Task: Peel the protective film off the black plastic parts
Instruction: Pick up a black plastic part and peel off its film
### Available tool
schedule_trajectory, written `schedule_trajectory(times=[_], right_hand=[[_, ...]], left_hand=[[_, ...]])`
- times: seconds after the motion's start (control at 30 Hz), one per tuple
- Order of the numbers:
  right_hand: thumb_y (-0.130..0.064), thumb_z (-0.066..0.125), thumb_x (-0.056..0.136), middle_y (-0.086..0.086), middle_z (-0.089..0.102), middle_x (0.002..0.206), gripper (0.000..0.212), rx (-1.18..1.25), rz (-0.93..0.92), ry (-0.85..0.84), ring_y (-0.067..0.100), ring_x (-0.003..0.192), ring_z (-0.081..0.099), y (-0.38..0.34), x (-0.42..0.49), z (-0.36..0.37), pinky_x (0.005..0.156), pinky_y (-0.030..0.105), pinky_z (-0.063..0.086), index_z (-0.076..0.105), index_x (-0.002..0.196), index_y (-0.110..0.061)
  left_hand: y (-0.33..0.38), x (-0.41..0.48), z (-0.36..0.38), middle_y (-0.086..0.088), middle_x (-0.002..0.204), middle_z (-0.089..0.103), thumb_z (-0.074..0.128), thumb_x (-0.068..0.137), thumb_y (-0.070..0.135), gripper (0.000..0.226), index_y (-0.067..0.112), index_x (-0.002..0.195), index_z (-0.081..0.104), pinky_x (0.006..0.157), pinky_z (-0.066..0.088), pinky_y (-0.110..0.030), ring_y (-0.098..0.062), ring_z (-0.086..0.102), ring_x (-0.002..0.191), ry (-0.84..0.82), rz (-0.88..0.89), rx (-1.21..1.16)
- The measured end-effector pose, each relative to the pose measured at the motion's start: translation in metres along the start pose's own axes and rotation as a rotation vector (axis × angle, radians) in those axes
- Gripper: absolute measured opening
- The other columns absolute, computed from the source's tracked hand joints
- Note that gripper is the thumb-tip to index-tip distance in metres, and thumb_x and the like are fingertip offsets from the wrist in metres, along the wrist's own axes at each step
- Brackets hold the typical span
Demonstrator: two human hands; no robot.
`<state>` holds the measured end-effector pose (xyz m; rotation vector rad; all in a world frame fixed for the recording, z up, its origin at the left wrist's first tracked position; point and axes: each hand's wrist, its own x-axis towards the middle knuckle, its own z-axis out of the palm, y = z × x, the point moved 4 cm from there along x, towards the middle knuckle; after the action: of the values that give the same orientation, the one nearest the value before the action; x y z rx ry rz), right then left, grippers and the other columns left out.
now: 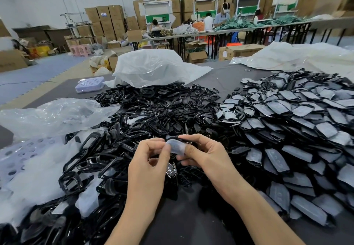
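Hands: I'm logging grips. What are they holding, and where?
A black part with film: the right hand grips the part's right end, the left hand pinches the film's left edge.

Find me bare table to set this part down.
The table is bare at the near edge, dead ahead, and in a far strip between the white bag and the filmed parts. The frame pile on the left and the centre are crowded.
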<state>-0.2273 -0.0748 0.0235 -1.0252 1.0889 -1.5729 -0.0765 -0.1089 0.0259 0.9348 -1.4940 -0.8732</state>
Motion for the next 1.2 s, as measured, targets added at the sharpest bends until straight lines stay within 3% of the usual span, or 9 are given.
schedule_trajectory(times=[0.23, 0.43, 0.57, 0.7, 0.9, 1.07, 1.2], right_hand=[[-0.015, 0.074, 0.087, 0.011, 0.078, 0.098, 0.017, 0.120, 0.039, -0.038, 0.020, 0.084, 0.076, 0.006, -0.002, 0.009, 0.074, 0.020, 0.058, 0.079, 0.102, -0.020], [-0.048, 0.073, 0.079, 0.012, 0.077, 0.104, 0.037, 0.174, 0.050, -0.080, 0.024, 0.088, 0.076, 0.008, 0.002, 0.012, 0.075, 0.022, 0.058, 0.079, 0.103, -0.020], [-0.024, 0.075, 0.087, 0.008, 0.078, 0.094, 0.013, 0.045, -0.016, -0.010, 0.017, 0.079, 0.075, 0.007, 0.003, 0.006, 0.071, 0.020, 0.057, 0.079, 0.099, -0.022], [-0.009, 0.070, 0.092, 0.001, 0.077, 0.085, 0.018, -0.002, -0.034, 0.029, 0.008, 0.071, 0.069, 0.006, 0.003, 0.000, 0.067, 0.018, 0.055, 0.079, 0.095, -0.024], [-0.011, 0.070, 0.093, 0.001, 0.076, 0.081, 0.014, -0.057, -0.057, 0.017, 0.010, 0.070, 0.070, 0.006, 0.004, 0.000, 0.066, 0.019, 0.056, 0.077, 0.100, -0.021], [-0.011, 0.065, 0.096, 0.003, 0.077, 0.081, 0.013, -0.060, -0.068, 0.054, 0.012, 0.071, 0.069, 0.008, 0.006, -0.001, 0.066, 0.020, 0.055, 0.076, 0.101, -0.016], [-0.011, 0.061, 0.099, 0.002, 0.076, 0.083, 0.017, -0.049, -0.048, 0.053, 0.009, 0.069, 0.067, 0.008, 0.005, -0.002, 0.067, 0.019, 0.055, 0.077, 0.100, -0.017]], left_hand=[[-0.005, -0.001, 0.003, -0.004, 0.079, 0.074, 0.066, 0.094, 0.010, 0.007, 0.016, 0.093, 0.063, 0.067, 0.057, -0.022, -0.019, 0.072, 0.071, -0.010, -0.139, -0.226], [-0.004, 0.003, 0.006, 0.009, 0.078, 0.072, 0.065, 0.093, 0.005, 0.018, 0.015, 0.107, 0.062, 0.063, 0.054, -0.015, -0.003, 0.067, 0.064, -0.065, -0.134, -0.287], [-0.004, 0.004, 0.005, -0.007, 0.089, 0.076, 0.063, 0.092, 0.004, 0.012, 0.012, 0.097, 0.069, 0.068, 0.057, -0.019, -0.018, 0.074, 0.073, -0.083, -0.160, -0.371], [-0.006, 0.003, 0.010, -0.007, 0.088, 0.076, 0.058, 0.095, -0.001, 0.022, 0.016, 0.097, 0.072, 0.072, 0.058, -0.021, -0.023, 0.075, 0.078, -0.119, -0.206, -0.406], [-0.008, 0.005, 0.006, -0.008, 0.086, 0.076, 0.061, 0.094, -0.002, 0.018, 0.014, 0.098, 0.067, 0.074, 0.060, -0.025, -0.028, 0.075, 0.080, -0.145, -0.171, -0.281], [-0.010, 0.004, 0.009, -0.009, 0.085, 0.076, 0.059, 0.096, 0.003, 0.014, 0.013, 0.100, 0.068, 0.072, 0.060, -0.024, -0.024, 0.075, 0.078, -0.114, -0.204, -0.297], [-0.012, 0.005, 0.010, -0.006, 0.074, 0.073, 0.060, 0.096, 0.005, 0.012, 0.013, 0.099, 0.069, 0.062, 0.056, -0.020, -0.015, 0.070, 0.066, -0.180, -0.218, -0.244]])
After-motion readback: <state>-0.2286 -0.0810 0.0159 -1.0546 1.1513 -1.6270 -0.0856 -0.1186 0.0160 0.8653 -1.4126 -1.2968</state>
